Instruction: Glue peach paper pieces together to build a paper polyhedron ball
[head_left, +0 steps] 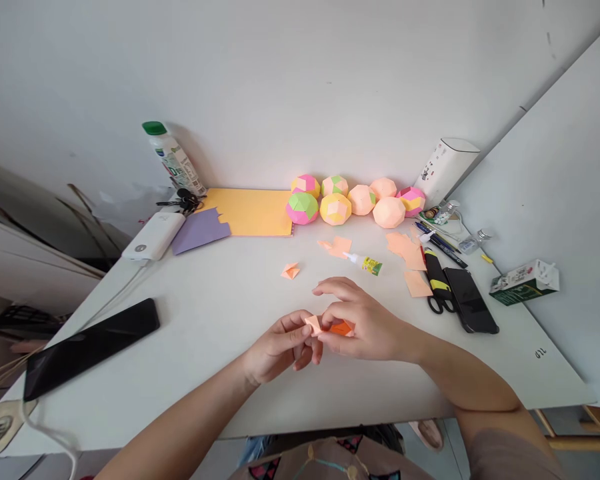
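Note:
Over the front middle of the table, my left hand (pixel 283 341) pinches a small folded piece of peach paper (pixel 314 325) between thumb and fingers. My right hand (pixel 360 320) is closed on the right part of the paper, where a deeper orange inside shows; its index finger is lifted away. Fingers cover much of the piece, so I cannot tell whether it is one part or two joined. Beyond my hands lie a small folded peach paper piece (pixel 291 271), a glue tube (pixel 365 263) with a white nozzle, and flat peach paper scraps (pixel 340 247).
Several faceted paper balls (pixel 336 209) line the wall. Orange card (pixel 260 212) and purple paper (pixel 200 231) lie left of them. At right are peach sheets (pixel 410 253), scissors (pixel 441 304), a phone (pixel 471 300) and a carton (pixel 525 283). A black device (pixel 93 348) and power bank (pixel 154 236) lie left.

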`<state>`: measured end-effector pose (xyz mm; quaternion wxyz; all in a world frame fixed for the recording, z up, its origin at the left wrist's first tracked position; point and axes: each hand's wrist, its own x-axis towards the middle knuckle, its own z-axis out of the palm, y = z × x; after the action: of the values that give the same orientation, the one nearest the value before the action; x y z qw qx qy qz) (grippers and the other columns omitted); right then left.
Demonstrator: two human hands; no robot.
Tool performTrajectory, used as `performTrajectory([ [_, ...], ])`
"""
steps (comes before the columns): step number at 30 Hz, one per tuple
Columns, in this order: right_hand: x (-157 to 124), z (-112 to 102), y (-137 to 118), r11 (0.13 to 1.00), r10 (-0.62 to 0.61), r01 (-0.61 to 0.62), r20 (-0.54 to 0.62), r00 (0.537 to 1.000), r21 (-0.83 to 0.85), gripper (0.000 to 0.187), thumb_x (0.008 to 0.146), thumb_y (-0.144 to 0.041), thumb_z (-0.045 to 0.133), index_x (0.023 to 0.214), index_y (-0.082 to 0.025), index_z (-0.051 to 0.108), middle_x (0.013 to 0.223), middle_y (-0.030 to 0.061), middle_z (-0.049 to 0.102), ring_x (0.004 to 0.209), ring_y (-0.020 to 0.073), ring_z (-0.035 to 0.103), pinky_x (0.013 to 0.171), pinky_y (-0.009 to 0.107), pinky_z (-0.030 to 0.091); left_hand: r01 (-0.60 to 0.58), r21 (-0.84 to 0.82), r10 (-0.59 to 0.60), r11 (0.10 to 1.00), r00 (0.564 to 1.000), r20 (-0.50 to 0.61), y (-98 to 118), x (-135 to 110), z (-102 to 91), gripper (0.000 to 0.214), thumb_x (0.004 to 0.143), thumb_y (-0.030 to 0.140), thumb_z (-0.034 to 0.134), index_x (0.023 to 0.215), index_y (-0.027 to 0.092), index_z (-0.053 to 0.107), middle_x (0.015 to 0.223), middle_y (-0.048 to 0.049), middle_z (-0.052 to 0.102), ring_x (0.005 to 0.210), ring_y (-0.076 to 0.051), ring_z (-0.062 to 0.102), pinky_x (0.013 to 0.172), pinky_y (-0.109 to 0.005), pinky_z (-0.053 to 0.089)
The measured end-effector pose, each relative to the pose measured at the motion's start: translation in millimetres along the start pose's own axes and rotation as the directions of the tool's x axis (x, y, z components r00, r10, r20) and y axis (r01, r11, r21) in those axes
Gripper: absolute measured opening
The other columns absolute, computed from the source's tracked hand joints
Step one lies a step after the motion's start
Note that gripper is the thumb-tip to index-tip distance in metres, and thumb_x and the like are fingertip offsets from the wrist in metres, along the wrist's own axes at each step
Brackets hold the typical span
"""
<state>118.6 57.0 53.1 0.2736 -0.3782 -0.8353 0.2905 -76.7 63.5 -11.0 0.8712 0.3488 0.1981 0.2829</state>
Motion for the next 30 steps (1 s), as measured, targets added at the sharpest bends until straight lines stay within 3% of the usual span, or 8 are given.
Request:
performTrajectory([
  [2,0,-1,4,0.996,0.075,-0.075,-0.006,0.997,0.047,0.010,0.086,-0.025,0.060,0.077,-0.020,0.060,0.124,0.0122,0.056,0.121,0.0243,0.050,0.097,0.041,0.045,0.007,0.016,-0.006,1.000,1.000,-0.021,0,0,-0.4,0.026,0.083,0.041,0.066,0.088,0.016,0.064,0.061,-0.0040,0.065,0.050,-0.011,0.056,0.040,-0.017,0.032],
  [5,4,-4,11,0.979,0.184,-0.182,-0.013,0.983,0.092,0.008,0.089,-0.024,0.053,0.082,-0.020,0.055,0.119,0.0105,0.059,0.109,0.0215,0.057,0.091,0.038,0.047,-0.039,0.011,0.040,0.999,0.989,-0.142,1,0,-0.4,0.029,0.081,0.040,0.067,0.097,0.016,0.065,0.065,-0.0050,0.067,0.053,-0.013,0.057,0.040,-0.018,0.032],
  [10,10,-7,20,0.944,0.326,-0.328,0.039,0.944,0.041,0.015,0.094,-0.032,0.043,0.084,-0.022,0.048,0.081,0.0005,0.059,0.070,0.0147,0.055,0.061,0.027,0.042,-0.114,-0.013,0.101,0.993,0.924,-0.370,5,4,-1.0,0.016,0.080,0.032,0.065,0.086,0.016,0.065,0.107,-0.0091,0.069,0.055,-0.009,0.057,0.042,-0.020,0.035],
  [15,11,-5,23,0.932,0.362,-0.360,0.031,0.932,-0.046,0.016,0.095,-0.031,0.040,0.082,-0.022,0.042,0.066,-0.0039,0.050,0.057,0.0126,0.046,0.053,0.025,0.033,0.028,0.012,-0.017,1.000,0.830,-0.557,2,8,-6.8,0.013,0.082,0.028,0.058,0.079,0.016,0.063,0.093,-0.0037,0.067,0.055,-0.008,0.055,0.047,-0.021,0.041],
  [22,11,-5,27,0.938,0.331,-0.329,0.002,0.943,-0.108,0.016,0.094,-0.030,0.042,0.080,-0.022,0.045,0.069,-0.0018,0.055,0.058,0.0130,0.049,0.055,0.025,0.034,0.217,0.087,-0.141,0.972,0.841,-0.522,-1,9,-2.2,0.020,0.078,0.032,0.062,0.080,0.013,0.065,0.088,-0.0092,0.067,0.060,-0.016,0.062,0.045,-0.024,0.044],
  [30,10,-15,25,0.915,0.384,-0.396,0.124,0.915,0.083,0.017,0.093,-0.035,0.043,0.082,-0.023,0.046,0.075,-0.0019,0.056,0.067,0.0141,0.053,0.060,0.026,0.040,0.294,0.203,-0.192,0.934,0.892,-0.409,2,9,3.5,0.035,0.082,0.044,0.055,0.093,0.013,0.066,0.111,-0.0144,0.066,0.074,-0.021,0.066,0.051,-0.027,0.047],
])
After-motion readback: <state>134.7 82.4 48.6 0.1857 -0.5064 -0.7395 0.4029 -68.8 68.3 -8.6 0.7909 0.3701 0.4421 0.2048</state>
